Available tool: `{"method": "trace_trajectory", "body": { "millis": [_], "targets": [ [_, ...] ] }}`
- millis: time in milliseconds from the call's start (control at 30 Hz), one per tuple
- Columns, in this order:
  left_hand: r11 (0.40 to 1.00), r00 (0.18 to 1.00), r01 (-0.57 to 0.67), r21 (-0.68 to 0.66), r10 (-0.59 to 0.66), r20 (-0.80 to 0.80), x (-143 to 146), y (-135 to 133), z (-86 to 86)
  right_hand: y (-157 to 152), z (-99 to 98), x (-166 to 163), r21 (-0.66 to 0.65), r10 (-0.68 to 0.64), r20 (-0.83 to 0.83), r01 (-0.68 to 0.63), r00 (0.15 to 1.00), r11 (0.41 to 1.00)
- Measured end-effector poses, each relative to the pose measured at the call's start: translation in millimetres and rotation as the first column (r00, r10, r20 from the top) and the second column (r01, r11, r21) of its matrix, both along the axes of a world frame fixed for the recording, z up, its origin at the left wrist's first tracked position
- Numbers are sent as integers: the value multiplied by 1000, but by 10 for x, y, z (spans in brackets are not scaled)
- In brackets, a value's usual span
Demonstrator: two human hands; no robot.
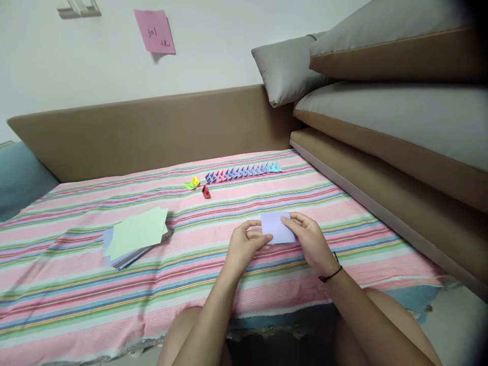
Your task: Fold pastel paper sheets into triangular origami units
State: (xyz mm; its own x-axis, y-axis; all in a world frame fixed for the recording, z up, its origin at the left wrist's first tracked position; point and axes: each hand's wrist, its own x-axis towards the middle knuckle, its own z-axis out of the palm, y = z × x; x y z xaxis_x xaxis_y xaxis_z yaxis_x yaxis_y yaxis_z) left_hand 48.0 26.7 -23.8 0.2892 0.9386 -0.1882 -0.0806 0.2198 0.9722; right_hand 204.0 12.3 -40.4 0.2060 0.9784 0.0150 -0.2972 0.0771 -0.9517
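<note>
A small lavender sheet of paper (275, 229) is held flat in front of me, above the striped cloth. My left hand (247, 239) pinches its left edge between thumb and fingers. On the other side, my right hand (307, 235) grips the right edge, its thumb lying on the paper's face. Beyond my hands stands a row of small folded paper pieces (244, 172) in blue, purple, pink and cyan. A yellow folded piece (193, 183) and a red one (206, 191) lie near the row's left end.
To the left lies a stack of paper sheets (139, 234), pale green on top. Striped cloth (95, 290) covers the surface. Big grey and brown cushions (389, 117) are piled at the right. A pink note (155, 31) is stuck to the wall behind a brown backrest (160, 132).
</note>
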Motion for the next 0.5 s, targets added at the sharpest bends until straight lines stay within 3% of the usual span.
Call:
{"method": "trace_trajectory", "body": {
  "millis": [167, 500],
  "targets": [
    [997, 998, 36, -70, -32, 45, -3, 1, 28, -7, 13, 19, -36, 123, -19, -123, 992, 992],
    [994, 997, 79, -70, -78, 13, 8, -24, 13, -25, 27, -26, -25, -24, 22, 24, 999, 999]
  ]
}}
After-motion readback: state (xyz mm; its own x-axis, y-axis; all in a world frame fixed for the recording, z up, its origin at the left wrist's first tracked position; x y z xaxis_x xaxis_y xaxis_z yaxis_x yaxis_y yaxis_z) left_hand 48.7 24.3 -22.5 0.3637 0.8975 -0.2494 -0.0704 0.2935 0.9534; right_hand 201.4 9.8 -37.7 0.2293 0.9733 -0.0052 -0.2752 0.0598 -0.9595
